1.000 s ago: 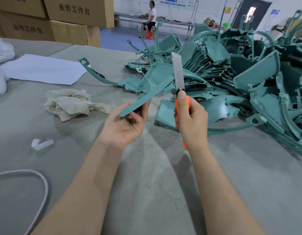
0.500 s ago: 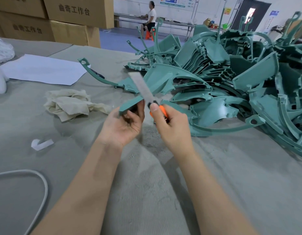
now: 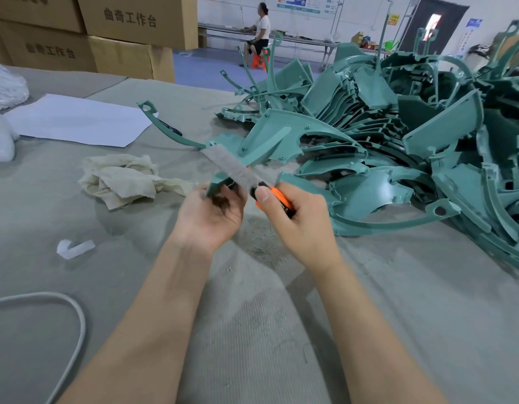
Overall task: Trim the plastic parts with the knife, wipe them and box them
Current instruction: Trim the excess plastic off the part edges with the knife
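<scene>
My left hand [image 3: 210, 220] pinched the green plastic part [image 3: 217, 182]; my right hand [image 3: 299, 225] wrapped its fingers round the utility knife [image 3: 243, 176]. Shallow strokes away from the pinching fingers seemed safest.

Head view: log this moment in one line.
step: trimming | left hand: holds green part | right hand: grips knife, blade across part | cloth: lying left of hands

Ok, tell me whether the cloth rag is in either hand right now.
No, the rag lies on the table while the left hand holds a green part and the right hand grips the knife.
</scene>
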